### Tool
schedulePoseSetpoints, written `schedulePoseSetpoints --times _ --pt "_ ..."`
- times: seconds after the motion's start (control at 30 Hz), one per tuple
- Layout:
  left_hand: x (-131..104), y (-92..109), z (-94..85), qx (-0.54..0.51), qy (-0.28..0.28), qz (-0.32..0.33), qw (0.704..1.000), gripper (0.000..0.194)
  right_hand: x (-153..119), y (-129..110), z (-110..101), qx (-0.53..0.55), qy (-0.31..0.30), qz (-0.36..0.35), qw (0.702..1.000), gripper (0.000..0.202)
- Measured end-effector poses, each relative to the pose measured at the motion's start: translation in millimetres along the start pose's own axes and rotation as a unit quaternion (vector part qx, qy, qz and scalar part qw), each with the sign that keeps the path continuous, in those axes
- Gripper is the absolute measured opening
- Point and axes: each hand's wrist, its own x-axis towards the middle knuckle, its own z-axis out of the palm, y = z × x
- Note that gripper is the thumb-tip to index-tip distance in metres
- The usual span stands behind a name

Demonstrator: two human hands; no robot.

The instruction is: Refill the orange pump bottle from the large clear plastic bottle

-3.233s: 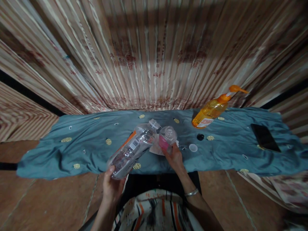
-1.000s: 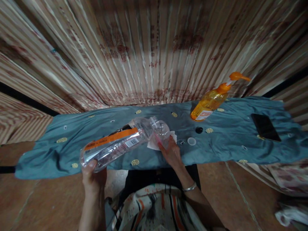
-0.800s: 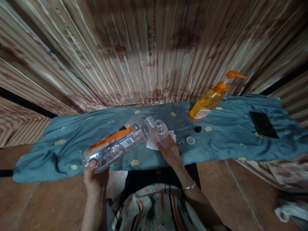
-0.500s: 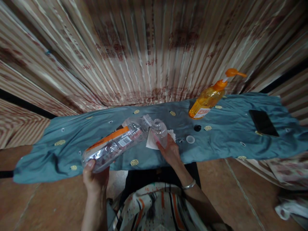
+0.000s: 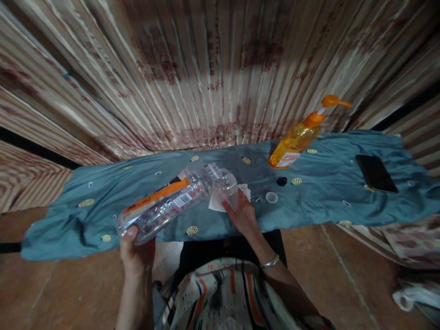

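Observation:
My left hand [image 5: 137, 250] is closed around the base of a large clear plastic bottle [image 5: 165, 204] with an orange and white label. The bottle is tilted, its neck pointing up and to the right. That neck meets the open top of a small clear bottle [image 5: 227, 185]; whether they touch, I cannot tell. Around the small bottle my right hand [image 5: 242, 213] is closed, its fingers partly hidden. A white paper napkin [image 5: 216, 203] lies beneath the small bottle. Right of this hand are a round translucent cap [image 5: 271, 197] and a black cap [image 5: 282, 181].
An orange pump bottle [image 5: 292, 142] stands toward the back right. Farther right lies a black phone [image 5: 376, 173]. All of it rests on a narrow table with a teal cloth [image 5: 127, 192], and a striped curtain [image 5: 213, 91] hangs right behind.
The large bottle has shifted slightly up and right, its neck now closer over the small bottle's mouth. Both hands keep their grip; the view has moved a little.

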Motion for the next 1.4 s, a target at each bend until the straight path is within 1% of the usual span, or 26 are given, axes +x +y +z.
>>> schedulePoseSetpoints --times 0.07,0.3,0.4,0.53,0.6,0.77,0.93,1.1,1.27,1.4 --pt "-2 4 1.4 0.002 -0.003 0.006 1.0 0.046 -1 0 1 -0.002 0.004 0.002 1.0 0.068" --pt "-4 14 5.8 0.013 -0.007 0.038 0.999 0.063 -1 1 -2 0.011 0.001 0.001 1.0 0.071" --pt "-4 16 7.5 0.016 -0.008 0.05 0.999 0.066 -1 1 -6 0.026 -0.012 -0.004 1.0 0.077" --pt "-3 17 7.3 0.02 -0.003 0.061 0.998 0.066 -2 -1 -8 0.045 -0.02 0.02 0.999 0.088" --pt "-3 16 7.3 0.023 0.002 0.066 0.998 0.066 -2 -2 -7 0.048 -0.017 0.024 0.998 0.087" --pt "-4 18 10.2 0.026 0.009 0.081 0.996 0.069 -3 -2 -4 0.047 -0.011 0.016 0.999 0.074" --pt "-3 19 9.3 0.028 0.006 0.085 0.996 0.065 -5 -1 -2 0.044 -0.006 0.023 0.999 0.076" --pt "4 16 3.6 0.029 0.008 0.098 0.995 0.084 -8 0 1 0.049 0.001 0.035 0.998 0.074" --pt "4 16 1.8 0.032 -0.003 0.119 0.992 0.076 -10 1 4 0.044 0.01 0.04 0.998 0.078" --pt "2 18 2.9 0.031 -0.014 0.131 0.991 0.081 -10 2 4 0.043 0.015 0.047 0.998 0.079"
